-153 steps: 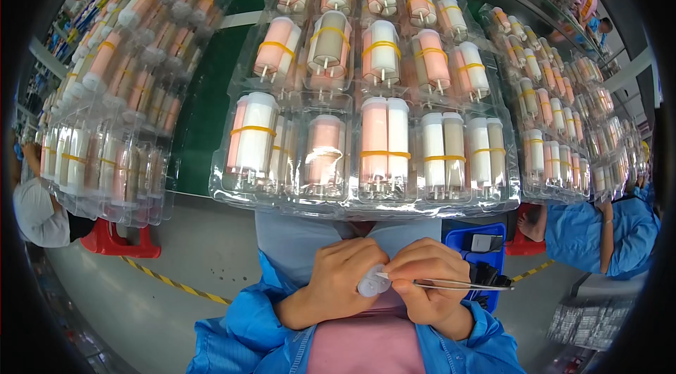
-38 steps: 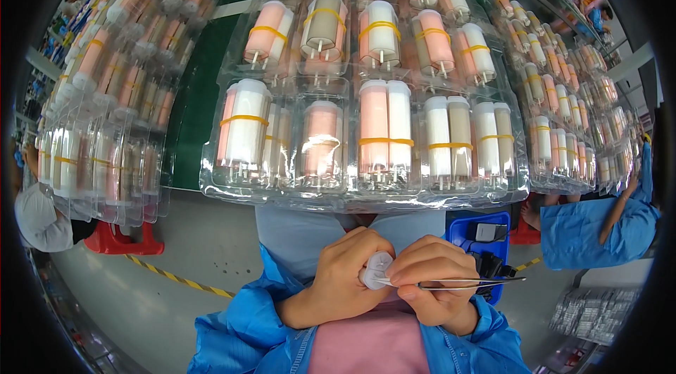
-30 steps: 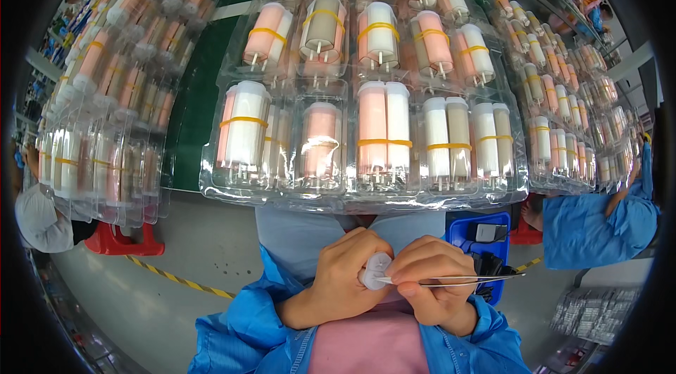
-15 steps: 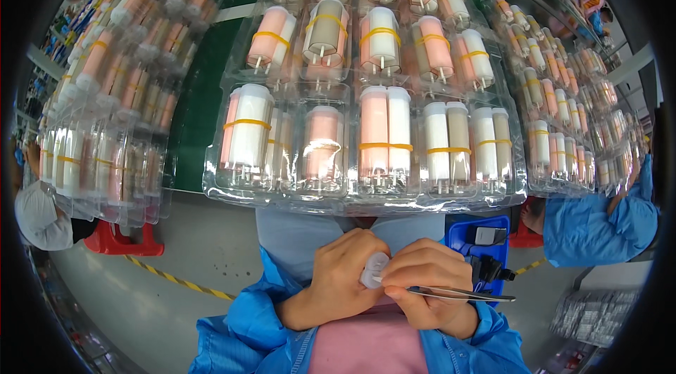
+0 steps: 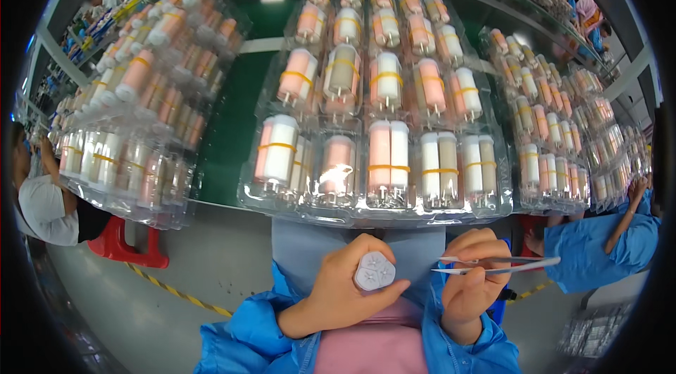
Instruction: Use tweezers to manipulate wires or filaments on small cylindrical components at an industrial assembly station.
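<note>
My left hand is wrapped round a bundle of three tubes, seen end-on. Their pale grey ends face up, each with a small star-like mark at its middle; the sides are hidden in my fingers. My right hand grips a pair of metal tweezers between thumb and fingers. The tweezer tips are spread apart and point left toward the bundle, without touching it. Both hands are above my lap, just in front of the table edge.
Clear plastic trays holding pink, white and grey tubes in yellow bands cover the green table. More loaded trays are stacked at left and right. A red stool stands at left; people sit on both sides.
My right hand has drawn the tweezers off to the right, away from the bundle, and their tips have spread. My left hand has turned the tube ends upward. The whole view has shifted.
</note>
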{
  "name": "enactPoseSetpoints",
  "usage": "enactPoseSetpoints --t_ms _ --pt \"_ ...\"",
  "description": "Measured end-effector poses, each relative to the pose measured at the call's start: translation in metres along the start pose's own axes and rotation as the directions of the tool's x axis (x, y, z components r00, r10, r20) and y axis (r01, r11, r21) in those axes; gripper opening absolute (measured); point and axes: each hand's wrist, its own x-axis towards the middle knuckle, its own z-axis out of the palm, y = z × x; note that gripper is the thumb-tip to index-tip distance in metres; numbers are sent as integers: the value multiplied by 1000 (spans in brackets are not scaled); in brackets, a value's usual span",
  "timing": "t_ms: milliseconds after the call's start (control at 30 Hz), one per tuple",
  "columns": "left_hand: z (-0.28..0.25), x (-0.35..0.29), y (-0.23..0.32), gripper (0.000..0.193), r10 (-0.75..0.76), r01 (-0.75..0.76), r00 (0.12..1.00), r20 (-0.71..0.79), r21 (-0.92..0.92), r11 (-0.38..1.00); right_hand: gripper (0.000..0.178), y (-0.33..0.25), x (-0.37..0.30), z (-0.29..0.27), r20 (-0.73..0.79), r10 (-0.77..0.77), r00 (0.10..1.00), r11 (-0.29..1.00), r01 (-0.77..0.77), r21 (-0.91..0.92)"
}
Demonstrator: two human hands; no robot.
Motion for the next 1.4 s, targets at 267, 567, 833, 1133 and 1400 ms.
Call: enactPoseSetpoints --t_ms 267,567,833,1133,1400 --pt "-3 -31 26 50 -92 140 979 181 -277 951 34 -10 -26 3 38 8 999 997 -11 73" --pt "11 -68 44 59 23 -6 990 141 -118 993 26 -33 -52 4 92 -124 988 984 111 142" --pt "17 -90 60 54 261 -265 964 58 88 960 25 -49 -74 1 92 -182 979 976 169 134" --pt "26 -93 51 55 498 -475 867 -10 284 833 25 -54 -83 -4 116 -216 970 969 197 151" --pt "27 -88 44 48 597 -554 798 -79 293 780 23 -53 -78 -1 157 -270 950 956 245 160"
